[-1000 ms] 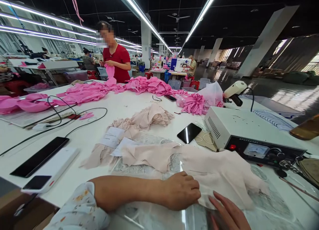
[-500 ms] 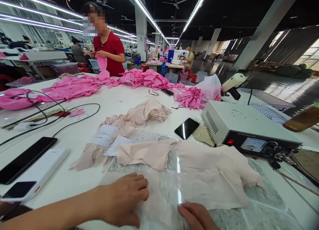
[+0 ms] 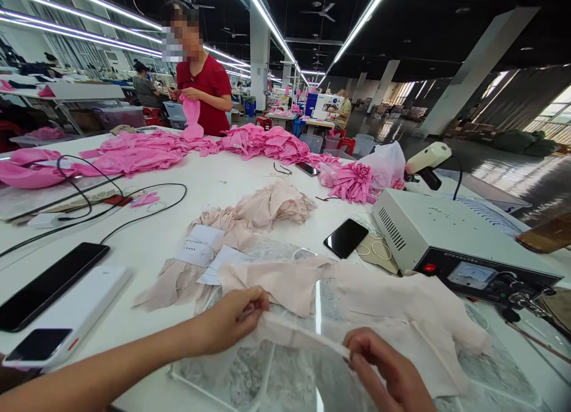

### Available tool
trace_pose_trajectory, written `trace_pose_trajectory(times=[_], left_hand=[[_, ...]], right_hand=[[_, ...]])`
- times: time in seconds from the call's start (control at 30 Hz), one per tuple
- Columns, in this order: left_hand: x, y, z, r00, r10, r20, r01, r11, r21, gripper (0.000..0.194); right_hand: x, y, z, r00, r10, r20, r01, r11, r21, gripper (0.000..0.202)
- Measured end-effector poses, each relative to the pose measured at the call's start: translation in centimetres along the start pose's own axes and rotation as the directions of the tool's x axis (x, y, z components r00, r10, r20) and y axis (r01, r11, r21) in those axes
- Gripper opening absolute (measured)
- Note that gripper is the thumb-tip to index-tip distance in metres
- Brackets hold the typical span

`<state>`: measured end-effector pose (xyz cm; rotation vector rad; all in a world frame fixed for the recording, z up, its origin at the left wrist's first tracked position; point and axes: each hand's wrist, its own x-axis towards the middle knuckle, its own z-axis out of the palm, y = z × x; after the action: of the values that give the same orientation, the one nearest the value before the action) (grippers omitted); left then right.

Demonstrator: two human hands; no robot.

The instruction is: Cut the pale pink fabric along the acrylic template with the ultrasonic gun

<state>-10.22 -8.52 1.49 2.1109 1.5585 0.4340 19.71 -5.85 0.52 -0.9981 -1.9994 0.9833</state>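
My left hand [image 3: 243,318] pinches one end of a beige fabric piece [image 3: 298,333]. At its other end my right hand [image 3: 383,364] grips the same edge between thumb and fingers, and the edge runs fairly straight between both hands. Under it lies a clear plastic sheet or board [image 3: 250,376] with a grey mottled look. More beige fabric panels [image 3: 392,299] are spread flat just beyond and to the right. Behind my left hand, a pile of beige pieces [image 3: 272,204] carries white paper slips [image 3: 200,245].
A black phone [image 3: 345,238] lies beside a grey control box [image 3: 459,233] with a dial. At left are another phone [image 3: 53,284], a white power bank [image 3: 84,317] and black cables [image 3: 147,189]. Pink fabric [image 3: 267,143] lines the far edge, where a person in red [image 3: 205,91] stands.
Both hands have lifted the near edge of a beige piece off the plastic and moved away from me. My left hand has gone from lying on the fabric to pinching it.
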Motion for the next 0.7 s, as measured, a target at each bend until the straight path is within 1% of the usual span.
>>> trace_pose_trajectory(times=[0.03,0.07,0.2,0.23,0.3,0.37,0.4,0.43,0.5,0.53,0.57,0.6,0.63,0.7], left_hand=[[1.2,-0.3,-0.2,1.0,-0.005,-0.016,0.005,1.0,0.01,0.019],[2.5,-0.7,-0.4,0.999,-0.01,-0.041,0.012,1.0,0.028,0.022],[6.9,-2.2,-0.6,0.994,0.008,-0.107,0.008,0.989,0.149,0.025],[7.7,-2.6,-0.5,0.993,0.016,-0.116,0.007,0.982,0.189,0.026],[8.5,-3.2,-0.4,0.991,0.035,-0.132,0.002,0.963,0.271,0.024],[8.4,-3.3,-0.3,0.985,0.081,-0.149,-0.026,0.941,0.339,0.022],[8.1,-3.2,-0.2,0.981,0.117,-0.157,-0.053,0.93,0.363,0.021],[7.7,-2.8,-0.1,0.974,0.164,-0.154,-0.096,0.921,0.377,0.02],[6.7,-1.6,0.5,0.954,0.276,-0.12,-0.214,0.903,0.374,0.017],[6.4,-0.7,1.0,0.929,0.357,-0.098,-0.301,0.883,0.36,0.016],[6.2,0.3,1.7,0.862,0.501,-0.08,-0.449,0.827,0.339,0.016],[6.2,1.4,2.6,0.795,0.604,-0.059,-0.561,0.768,0.309,0.014],[6.4,2.6,3.6,0.744,0.668,-0.008,-0.641,0.716,0.275,0.015],[7.2,4.9,5.8,0.648,0.758,0.081,-0.75,0.614,0.248,0.027]], right_hand=[[1.1,0.2,-0.3,0.994,0.097,-0.057,-0.096,0.995,0.008,0.022],[2.3,0.5,-0.5,0.976,0.196,-0.097,-0.196,0.981,0.009,0.026],[7.4,3.3,-0.4,0.93,0.325,-0.175,-0.338,0.939,-0.053,0.029],[8.5,3.9,-0.3,0.915,0.345,-0.209,-0.367,0.927,-0.076,0.029],[10.0,4.6,-0.1,0.897,0.367,-0.244,-0.404,0.907,-0.12,0.022],[10.1,4.6,-0.5,0.886,0.359,-0.294,-0.412,0.899,-0.145,0.022],[9.5,4.4,-0.9,0.881,0.348,-0.321,-0.41,0.9,-0.15,0.022],[8.6,4.2,-1.3,0.876,0.335,-0.347,-0.405,0.902,-0.151,0.022],[5.9,3.7,-2.4,0.857,0.32,-0.403,-0.404,0.903,-0.143,0.022],[4.2,3.5,-2.9,0.848,0.319,-0.424,-0.409,0.902,-0.139,0.025],[2.6,3.3,-3.2,0.836,0.32,-0.445,-0.417,0.898,-0.138,0.028],[0.9,3.2,-3.5,0.825,0.322,-0.464,-0.426,0.894,-0.138,0.03],[-0.6,3.1,-3.6,0.815,0.324,-0.481,-0.435,0.889,-0.139,0.032],[-3.1,3.0,-3.6,0.794,0.325,-0.514,-0.453,0.88,-0.144,0.033]])
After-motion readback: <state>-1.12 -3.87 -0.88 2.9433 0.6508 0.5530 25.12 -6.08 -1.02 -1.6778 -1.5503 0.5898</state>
